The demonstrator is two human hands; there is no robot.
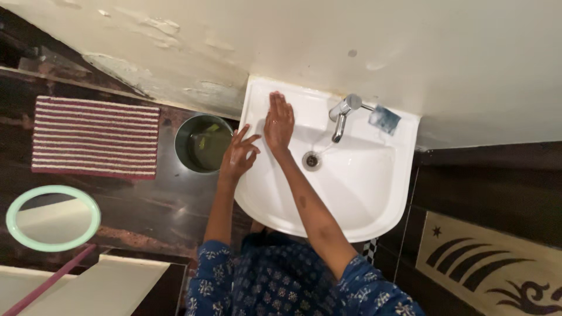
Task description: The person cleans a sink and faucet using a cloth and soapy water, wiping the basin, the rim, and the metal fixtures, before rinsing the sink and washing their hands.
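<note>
My right hand (279, 123) stretches flat over the back left part of a white wash basin (374, 205), fingers straight and pointing at the wall, holding nothing. My left hand (237, 155) hovers at the basin's left rim with its fingers spread, empty, close to the right wrist. A chrome tap (341, 116) stands at the back of the basin, right of my right hand, with the drain (312, 159) below it. I cannot tell whether water runs. A small blue packet (384, 119) lies on the ledge beside the tap.
A dark green bucket (202, 143) stands on the dark floor just left of the basin. Further left lies a red-and-white striped mat (96, 137), and a round green-rimmed tub (52, 217) with a pink stick (50, 281) near it. A patterned tile (492, 269) is at lower right.
</note>
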